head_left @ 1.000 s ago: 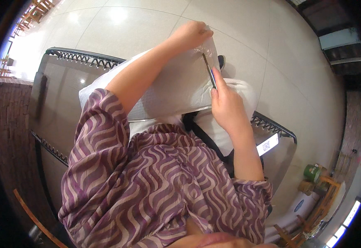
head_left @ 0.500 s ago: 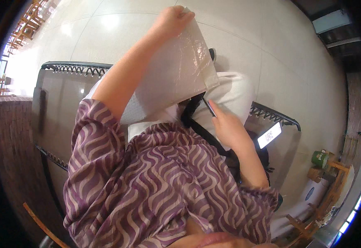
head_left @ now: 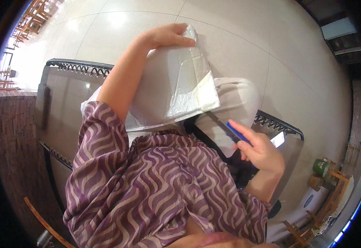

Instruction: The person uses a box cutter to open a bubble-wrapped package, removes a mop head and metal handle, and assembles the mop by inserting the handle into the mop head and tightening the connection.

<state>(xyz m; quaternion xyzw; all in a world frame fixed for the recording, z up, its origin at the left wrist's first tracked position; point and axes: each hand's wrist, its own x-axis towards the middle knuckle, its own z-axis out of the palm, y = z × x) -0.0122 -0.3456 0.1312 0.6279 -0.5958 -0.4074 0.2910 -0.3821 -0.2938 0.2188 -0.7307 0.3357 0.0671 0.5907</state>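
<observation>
Your left hand (head_left: pixel 168 36) is raised out in front of you, fingers pinched on the top corner of a crinkled, translucent white plastic bag (head_left: pixel 176 87), which hangs from it over your lap and the pale cushion (head_left: pixel 240 97) behind. Lower right, your right hand (head_left: pixel 260 149) is closed around a blue-handled knife (head_left: pixel 229 129), its dark blade pointing up-left and reaching the bag's lower corner.

A home patio or porch, it seems: glossy tiled floor (head_left: pixel 250 33); brick wall (head_left: pixel 11 140); reclining lounge chair (head_left: pixel 81 66); wooden furniture (head_left: pixel 333 182).
</observation>
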